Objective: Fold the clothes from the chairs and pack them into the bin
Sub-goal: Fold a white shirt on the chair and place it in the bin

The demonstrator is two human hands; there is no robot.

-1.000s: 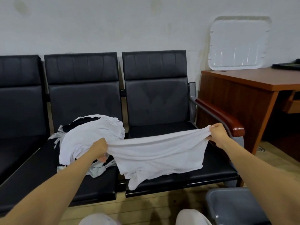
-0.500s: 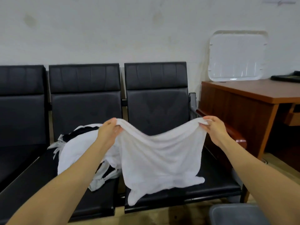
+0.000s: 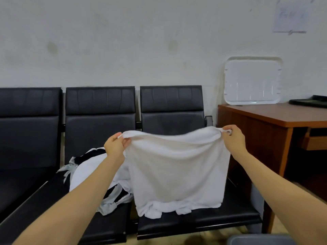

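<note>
- Your left hand (image 3: 115,145) pinches one top corner of the white terry-like garment (image 3: 177,170), with thumb and fingers closed on the edge.
- Your right hand (image 3: 233,140) pinches the opposite top corner in the same way. The two hands are held well apart.
- The garment hangs spread between them, in front of the backrest of the end black padded chair (image 3: 194,221). Its lower edge is bunched and touches that chair's seat.
- Judged step: you are opening the piece out before a first fold. No fold shows in it yet.
- Left to do: a heap of white and black clothes (image 3: 92,172) lies loose and unfolded on the seat just left of the end chair.
- The grey plastic bin (image 3: 260,240) stands on the floor in front of the end chair, towards its right. Only the rim shows, so I cannot tell what is packed.
- Judged progress: early. One piece is in hand, the heap is waiting and nothing is visibly binned.
- Surface: the end chair's seat is smooth and dark, and bare around the hem.
- Room:
  - A brown wooden desk (image 3: 276,115) stands just right of the end chair.
  - On the desk a white plastic tray (image 3: 253,82) leans on the wall, and a dark flat object (image 3: 309,103) lies beyond it.
  - A sheet of paper (image 3: 290,16) is fixed to the wall high above the desk.
  - The pale stained wall (image 3: 123,41) runs behind the chair.
  - The wooden floor (image 3: 221,234) shows beneath the chair.
</note>
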